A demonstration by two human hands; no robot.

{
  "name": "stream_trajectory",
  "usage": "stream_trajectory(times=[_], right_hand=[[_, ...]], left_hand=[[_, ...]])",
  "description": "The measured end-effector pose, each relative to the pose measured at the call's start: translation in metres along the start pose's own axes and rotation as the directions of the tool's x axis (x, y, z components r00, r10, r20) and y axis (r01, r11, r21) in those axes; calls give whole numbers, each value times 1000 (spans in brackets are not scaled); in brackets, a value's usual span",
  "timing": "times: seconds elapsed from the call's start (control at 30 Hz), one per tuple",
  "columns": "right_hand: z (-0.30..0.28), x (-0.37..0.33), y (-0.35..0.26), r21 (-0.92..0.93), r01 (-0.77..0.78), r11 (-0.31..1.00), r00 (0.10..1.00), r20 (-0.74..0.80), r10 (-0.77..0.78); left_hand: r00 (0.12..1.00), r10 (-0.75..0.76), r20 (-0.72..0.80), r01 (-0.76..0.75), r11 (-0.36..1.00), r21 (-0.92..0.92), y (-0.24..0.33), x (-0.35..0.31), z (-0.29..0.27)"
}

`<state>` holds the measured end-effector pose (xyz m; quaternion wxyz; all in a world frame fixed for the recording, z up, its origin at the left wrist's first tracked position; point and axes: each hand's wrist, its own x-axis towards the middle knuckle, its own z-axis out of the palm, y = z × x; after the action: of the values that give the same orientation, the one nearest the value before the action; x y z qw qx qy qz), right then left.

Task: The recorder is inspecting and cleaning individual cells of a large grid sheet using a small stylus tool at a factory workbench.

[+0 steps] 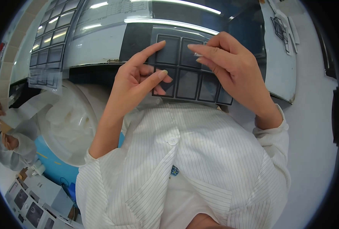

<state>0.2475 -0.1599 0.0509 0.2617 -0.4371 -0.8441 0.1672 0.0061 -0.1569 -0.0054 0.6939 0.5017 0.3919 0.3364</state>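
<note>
A dark tray (187,84) divided into several rectangular pockets lies in front of me, partly over the table's near edge. My left hand (137,78) is over the tray's left side, index finger and thumb spread apart and the other fingers loosely bent. I see nothing held in it; whether its lower fingers touch the tray's edge is unclear. Above the tray's right part, my right hand (228,59) pinches a small whitish piece (197,55) between thumb and index finger. The piece is too small to name, and this hand hides the tray pockets beneath it.
More pocketed trays (53,36) lie at the far left, with clear plastic film hanging over the edge. Below them stands a round white tub (80,133) holding pale film. Thin dark frames (280,32) lie at the far right. Another person's hand (10,142) shows at the left.
</note>
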Motion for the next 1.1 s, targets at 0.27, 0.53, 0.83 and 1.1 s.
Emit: stream_trajectory(times=[0.27, 0.53, 0.83, 1.1], right_hand=[[12, 6, -16, -39, 103, 994, 994, 24, -103], [26, 14, -19, -86, 167, 982, 985, 54, -163], [33, 22, -21, -120, 218, 968, 975, 67, -211], [32, 27, -29, -161, 166, 973, 981, 127, -146]], left_hand=[[995, -92, 34, 92, 996, -20, 3, -3, -4], [996, -83, 34, 83, 996, 13, 7, -3, -6], [996, -73, 54, 73, 997, 3, 6, -3, -9], [995, -85, 61, 85, 996, -1, 9, -3, -8]])
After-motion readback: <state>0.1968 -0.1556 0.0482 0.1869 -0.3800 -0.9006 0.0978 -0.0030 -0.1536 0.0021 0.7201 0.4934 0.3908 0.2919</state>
